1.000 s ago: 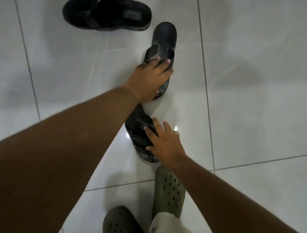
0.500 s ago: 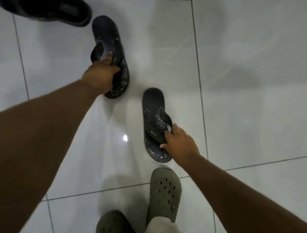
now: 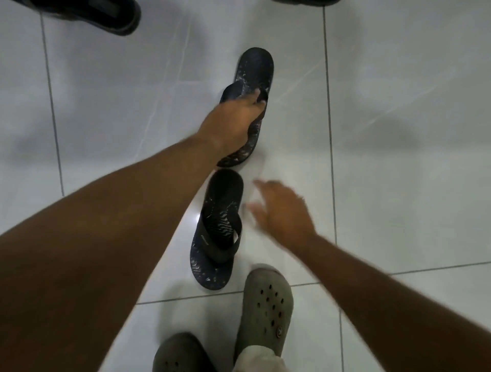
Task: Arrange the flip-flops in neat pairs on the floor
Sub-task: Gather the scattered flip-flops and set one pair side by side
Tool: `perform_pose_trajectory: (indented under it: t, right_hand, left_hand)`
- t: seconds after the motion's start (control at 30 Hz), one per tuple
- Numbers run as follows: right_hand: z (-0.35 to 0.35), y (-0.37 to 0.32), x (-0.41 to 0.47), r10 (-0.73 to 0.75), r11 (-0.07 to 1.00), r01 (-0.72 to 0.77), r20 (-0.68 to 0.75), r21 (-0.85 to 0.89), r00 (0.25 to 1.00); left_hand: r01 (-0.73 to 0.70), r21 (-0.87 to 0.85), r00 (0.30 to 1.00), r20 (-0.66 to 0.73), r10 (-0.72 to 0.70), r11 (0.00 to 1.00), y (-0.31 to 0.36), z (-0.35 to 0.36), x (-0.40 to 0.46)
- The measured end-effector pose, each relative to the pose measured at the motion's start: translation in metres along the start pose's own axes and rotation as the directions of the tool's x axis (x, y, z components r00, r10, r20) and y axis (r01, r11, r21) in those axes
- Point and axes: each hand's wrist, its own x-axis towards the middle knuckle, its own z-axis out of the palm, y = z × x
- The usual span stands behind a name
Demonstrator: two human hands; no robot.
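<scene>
Two dark patterned flip-flops lie end to end on the white tiled floor. The far flip-flop (image 3: pixel 254 69) is gripped at its strap by my left hand (image 3: pixel 233 122), whose fingers curl under the strap. The near flip-flop (image 3: pixel 219 231) lies flat just below it, sole down, strap up. My right hand (image 3: pixel 281 212) hovers just right of the near flip-flop, fingers spread, blurred, holding nothing.
A black sandal (image 3: pixel 90 13) lies at the top left edge, another dark shoe (image 3: pixel 305 2) at the top edge. My feet in grey-green clogs (image 3: pixel 265 305) stand at the bottom. The floor to the right is bare tile (image 3: pixel 398 159).
My right hand has let go of the near flip-flop and drawn away to its right. My left hand has carried the far flip-flop rightward, in line above the near one.
</scene>
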Motion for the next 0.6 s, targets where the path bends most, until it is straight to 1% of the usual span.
perform_pose_trajectory:
  t: [0.03,0.07,0.1,0.13,0.17,0.2,0.23,0.27,0.3,0.33,0.4,0.47,0.5,0.53,0.6]
  right_hand:
    - [-0.015,0.007,0.018,0.058,0.997,-0.051,-0.137,0.057,0.989]
    - [-0.028,0.011,0.039,0.097,0.993,-0.079,-0.244,0.084,0.965]
    - [-0.040,0.013,0.062,0.113,0.993,-0.096,-0.293,0.072,0.949]
    - [-0.049,0.011,0.084,0.112,0.994,-0.108,-0.268,0.029,0.957]
    - [-0.056,0.006,0.105,0.109,0.993,-0.117,-0.190,-0.029,0.976]
    - [-0.059,0.001,0.122,0.106,0.990,-0.113,-0.086,-0.090,0.991]
    - [-0.061,-0.006,0.136,0.096,0.985,-0.093,0.014,-0.146,0.995]
    - [-0.060,-0.011,0.145,0.084,0.979,-0.066,0.089,-0.193,0.992]
    - [-0.057,-0.013,0.152,0.077,0.973,-0.044,0.141,-0.225,0.987]
    - [-0.054,-0.011,0.157,0.079,0.968,-0.036,0.165,-0.250,0.983]
    - [-0.048,0.002,0.166,0.069,0.956,-0.014,0.176,-0.294,0.982]
    - [-0.051,0.018,0.170,0.064,0.952,-0.007,0.177,-0.306,0.982]
    - [-0.054,0.026,0.171,0.069,0.948,-0.013,0.165,-0.319,0.984]
    - [-0.056,0.034,0.172,0.073,0.940,-0.018,0.150,-0.340,0.986]
    - [-0.067,0.049,0.167,0.089,0.923,-0.034,0.127,-0.384,0.988]
  left_hand:
    - [0.001,0.022,0.995,-0.098,0.001,1.000,-0.003,-0.001,-0.006]
    - [0.000,0.044,0.986,-0.165,0.008,0.999,-0.005,-0.001,-0.017]
    - [-0.025,0.045,0.979,-0.200,0.033,0.999,-0.008,0.002,-0.032]
    - [-0.073,0.016,0.978,-0.196,0.075,0.997,-0.009,0.011,-0.052]
    - [-0.139,-0.014,0.980,-0.148,0.135,0.990,-0.007,0.024,-0.076]
    - [-0.213,-0.024,0.977,-0.032,0.212,0.977,-0.002,0.041,-0.103]
    - [-0.278,0.005,0.949,0.154,0.274,0.961,0.005,0.056,-0.128]
    - [-0.327,0.056,0.892,0.348,0.288,0.943,0.008,0.070,-0.150]
    - [-0.356,0.094,0.834,0.480,0.271,0.930,0.009,0.084,-0.165]
    - [-0.363,0.126,0.813,0.526,0.248,0.923,0.006,0.095,-0.173]
    - [-0.345,0.162,0.847,0.479,0.232,0.924,-0.004,0.106,-0.176]
    - [-0.365,0.178,0.855,0.453,0.254,0.914,-0.012,0.108,-0.170]
    - [-0.368,0.198,0.853,0.462,0.245,0.909,-0.018,0.107,-0.167]
    - [-0.355,0.220,0.855,0.470,0.220,0.908,-0.025,0.104,-0.165]
    - [-0.270,0.273,0.898,0.416,0.140,0.923,-0.043,0.095,-0.160]
